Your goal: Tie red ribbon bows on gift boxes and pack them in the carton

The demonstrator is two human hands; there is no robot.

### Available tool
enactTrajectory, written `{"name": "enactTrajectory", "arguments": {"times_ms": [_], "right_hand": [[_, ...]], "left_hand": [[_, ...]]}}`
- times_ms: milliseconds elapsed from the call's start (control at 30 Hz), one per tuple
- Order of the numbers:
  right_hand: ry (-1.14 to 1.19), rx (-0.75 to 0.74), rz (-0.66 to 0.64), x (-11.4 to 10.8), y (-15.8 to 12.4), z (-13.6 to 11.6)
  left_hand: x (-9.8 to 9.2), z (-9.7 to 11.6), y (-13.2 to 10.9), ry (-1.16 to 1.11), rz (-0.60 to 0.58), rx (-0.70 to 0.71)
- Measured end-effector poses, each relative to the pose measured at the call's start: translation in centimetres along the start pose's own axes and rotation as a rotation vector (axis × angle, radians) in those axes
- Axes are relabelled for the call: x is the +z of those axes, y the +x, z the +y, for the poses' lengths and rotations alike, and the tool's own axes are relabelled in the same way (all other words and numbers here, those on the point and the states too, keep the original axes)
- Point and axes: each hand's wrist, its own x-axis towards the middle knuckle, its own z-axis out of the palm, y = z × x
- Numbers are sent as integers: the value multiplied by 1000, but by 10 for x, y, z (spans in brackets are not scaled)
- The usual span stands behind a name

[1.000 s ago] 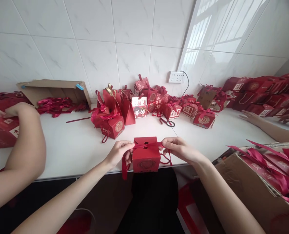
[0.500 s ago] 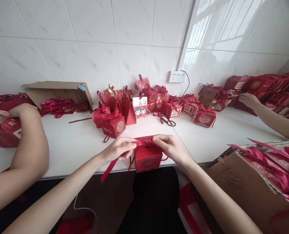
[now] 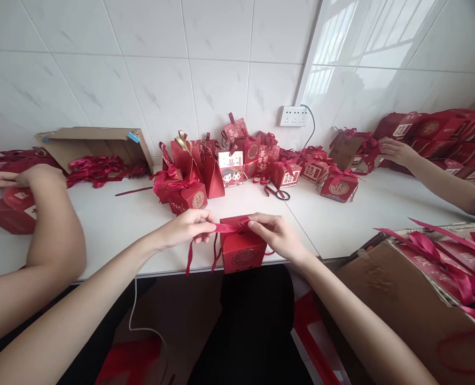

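A red gift box (image 3: 243, 254) with a round printed emblem and cord handles stands at the table's front edge before me. My left hand (image 3: 193, 229), left of the box, pinches a red ribbon (image 3: 224, 228) drawn taut from the box top. The ribbon's loose end hangs below that hand. At the top right of the box, my right hand (image 3: 271, 232) is closed with thumb and fingers on the ribbon by the box top. The fingers partly cover where the ribbon meets the box.
An open carton (image 3: 96, 136) on its side holds red ribbons. Several finished gift boxes (image 3: 287, 174) and scissors (image 3: 282, 195) lie behind my box. A cardboard box (image 3: 381, 283) of ribboned boxes stands at right. Co-workers' arms (image 3: 55, 224) reach in from both sides.
My left hand has moved left and slightly up, away from the box, pulling the ribbon out straight. My right hand stays at the box top. The right-hand co-worker's hand has shifted left.
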Motion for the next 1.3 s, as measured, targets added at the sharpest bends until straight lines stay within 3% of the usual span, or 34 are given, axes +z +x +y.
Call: {"name": "enactTrajectory", "arguments": {"times_ms": [133, 233, 333, 500, 700, 833, 1100, 1300], "right_hand": [[-104, -60, 110, 5, 3, 4], [-133, -70, 151, 9, 7, 8], [-149, -100, 146, 12, 9, 9], [-154, -100, 146, 16, 11, 10], [2, 18, 219, 20, 13, 8], [58, 91, 185, 21, 14, 4], [3, -27, 175, 23, 12, 6], [-12, -41, 149, 22, 11, 5]], "left_hand": [[4, 11, 2, 317, 57, 147], [6, 17, 2, 574, 71, 160], [6, 24, 1, 674, 99, 167], [5, 32, 3, 776, 122, 298], [7, 39, 9, 789, 147, 348], [9, 43, 13, 775, 145, 362], [8, 50, 22, 713, 115, 357], [5, 36, 34, 558, 177, 308]]}}
